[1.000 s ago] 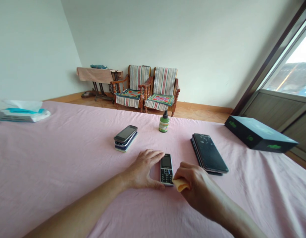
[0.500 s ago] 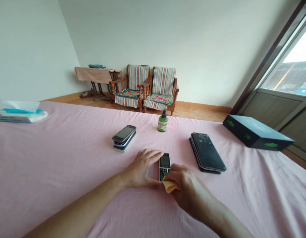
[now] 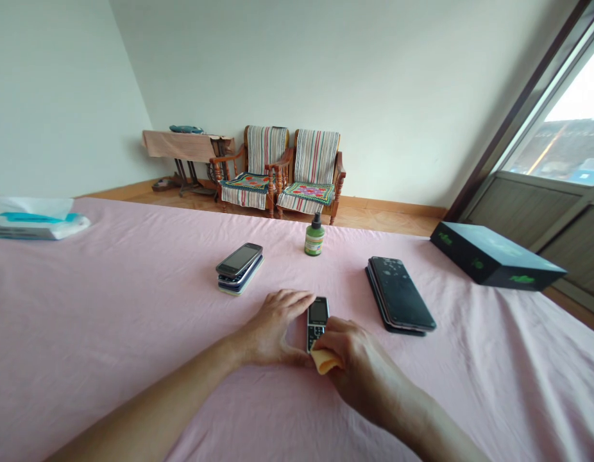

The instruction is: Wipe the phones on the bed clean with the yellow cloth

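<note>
Phone (image 3: 317,323): long axis fore-aft, screen end (image 3: 319,308) far.

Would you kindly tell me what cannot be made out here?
Head view:
- Silver-black keypad phone: some lower keys hidden by the right hand and yellow cloth.
- White-blue tissue pack: left end cut off by picture edge.
- Green plastic bottle: label text too small.

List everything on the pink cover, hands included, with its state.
Keypad phone, face up
Yellow cloth, folded
Left hand, steadying phone
Right hand, gripping cloth
Green bottle, upright
Tissue pack, open, tissue protruding
Black box, closed
Left phones, stacked askew
Right devices, stacked, top screen dark
</note>
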`<action>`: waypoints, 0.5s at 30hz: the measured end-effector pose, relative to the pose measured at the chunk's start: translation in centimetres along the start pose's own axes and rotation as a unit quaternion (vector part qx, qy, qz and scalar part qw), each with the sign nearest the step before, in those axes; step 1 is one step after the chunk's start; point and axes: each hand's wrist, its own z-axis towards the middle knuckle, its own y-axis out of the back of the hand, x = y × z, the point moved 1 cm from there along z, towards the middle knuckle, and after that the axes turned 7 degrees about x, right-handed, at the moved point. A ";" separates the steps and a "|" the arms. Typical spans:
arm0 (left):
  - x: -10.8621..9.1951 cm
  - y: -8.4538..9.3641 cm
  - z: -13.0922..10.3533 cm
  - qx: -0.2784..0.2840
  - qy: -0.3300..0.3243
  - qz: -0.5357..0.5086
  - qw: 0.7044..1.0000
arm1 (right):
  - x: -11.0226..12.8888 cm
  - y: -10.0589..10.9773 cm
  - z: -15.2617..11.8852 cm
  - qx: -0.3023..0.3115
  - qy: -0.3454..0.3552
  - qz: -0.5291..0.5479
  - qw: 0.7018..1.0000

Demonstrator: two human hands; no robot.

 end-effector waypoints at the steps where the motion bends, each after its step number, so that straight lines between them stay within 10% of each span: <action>1: 0.0 0.0 0.0 -0.002 -0.002 0.001 1.000 | 0.0 0.0 0.0 -0.001 -0.002 -0.002 1.000; 15: 0.0 0.0 0.0 -0.001 -0.004 0.005 1.000 | 0.0 -0.4 0.1 -0.012 -0.007 -0.015 1.000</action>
